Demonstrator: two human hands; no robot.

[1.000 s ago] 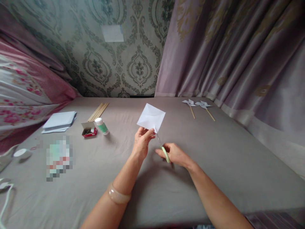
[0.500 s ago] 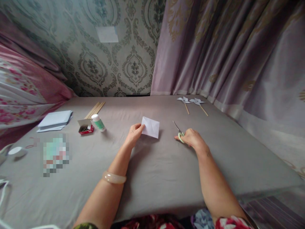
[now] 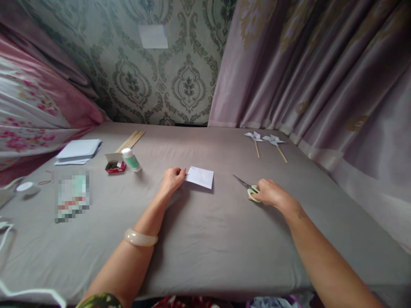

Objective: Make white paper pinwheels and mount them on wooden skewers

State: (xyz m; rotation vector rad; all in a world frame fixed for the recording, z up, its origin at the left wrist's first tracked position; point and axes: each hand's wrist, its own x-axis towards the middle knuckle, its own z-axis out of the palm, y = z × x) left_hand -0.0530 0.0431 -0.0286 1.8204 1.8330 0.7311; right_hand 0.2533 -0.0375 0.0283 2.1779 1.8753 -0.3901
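Note:
Between the thumb and fingers of my left hand (image 3: 174,179) is the left edge of a small white sheet of paper (image 3: 200,177), held low over the table with faint creases showing. My right hand (image 3: 269,192) grips a pair of scissors (image 3: 246,185) by its pale green handles. The scissor blades point up and to the left, apart from the paper. Part of the handles is hidden by my fingers.
A glue bottle (image 3: 132,160) stands beside a small red box (image 3: 115,164) of dark bits. Behind are wooden sticks (image 3: 133,140); a paper stack (image 3: 78,149) lies left. Two paper pinwheels (image 3: 256,137) on sticks lie at the back right of the grey-covered table (image 3: 205,244).
My right hand has drawn the scissors rightward, away from the paper. My left hand has shifted slightly left, and the paper now lies flatter. The camera view has tilted a little.

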